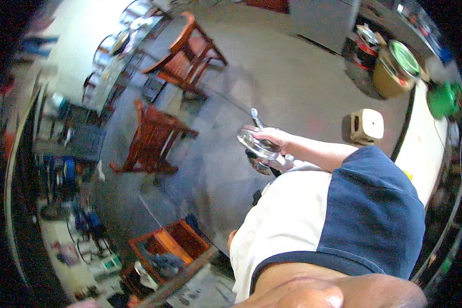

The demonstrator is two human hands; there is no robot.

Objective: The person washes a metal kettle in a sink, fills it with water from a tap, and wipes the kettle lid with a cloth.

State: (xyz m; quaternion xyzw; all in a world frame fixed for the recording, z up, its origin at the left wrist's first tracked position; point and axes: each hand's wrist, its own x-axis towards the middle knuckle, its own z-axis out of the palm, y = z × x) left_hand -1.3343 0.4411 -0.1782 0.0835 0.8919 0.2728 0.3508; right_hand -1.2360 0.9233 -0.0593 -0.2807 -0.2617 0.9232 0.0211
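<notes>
My right hand [271,138] grips round, shiny metal cookware [257,145], which looks like a pan or a lidded pot. From its upper side sticks a short handle with a pale tip [254,113]. Just below the hand, another shiny round metal part [260,166] and some pale shapes show; blur hides whether they join the cookware. A small patch of skin [231,239] past the edge of my white shirt seems to be part of my left hand, mostly hidden behind the shirt.
Wooden chairs [154,140] [188,61] stand on the grey floor to the left, near a long table [111,77]. A cream plastic stool [369,125] is at right, below a tan bin [390,77] and a green container [444,100]. Wooden furniture [169,246] lies lower left.
</notes>
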